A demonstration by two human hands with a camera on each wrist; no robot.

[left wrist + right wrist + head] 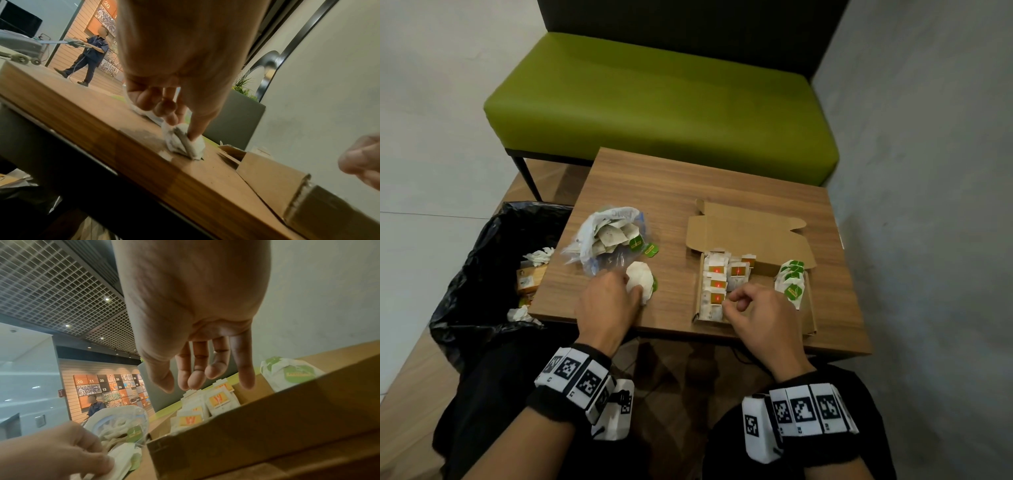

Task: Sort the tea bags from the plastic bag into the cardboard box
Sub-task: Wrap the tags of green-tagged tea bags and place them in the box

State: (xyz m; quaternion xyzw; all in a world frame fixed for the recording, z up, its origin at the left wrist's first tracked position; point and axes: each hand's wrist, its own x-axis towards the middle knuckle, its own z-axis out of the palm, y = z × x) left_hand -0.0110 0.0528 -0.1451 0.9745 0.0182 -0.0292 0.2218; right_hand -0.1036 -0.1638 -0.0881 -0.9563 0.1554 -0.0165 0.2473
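The soft white paper tea bag with a green tag (639, 281) lies on the wood-grain table (678, 192) at 6 o'clock from the crinkled clear plastic bag (606, 236), pinched by the left hand (607, 301), probably for lifting. At 3 o'clock, the open brown cardboard box (750, 229) holds orange-tagged and green-tagged rows, kept apart by kind. The right hand (756, 310) hovers over it, fingers loosely curled, holding nothing.
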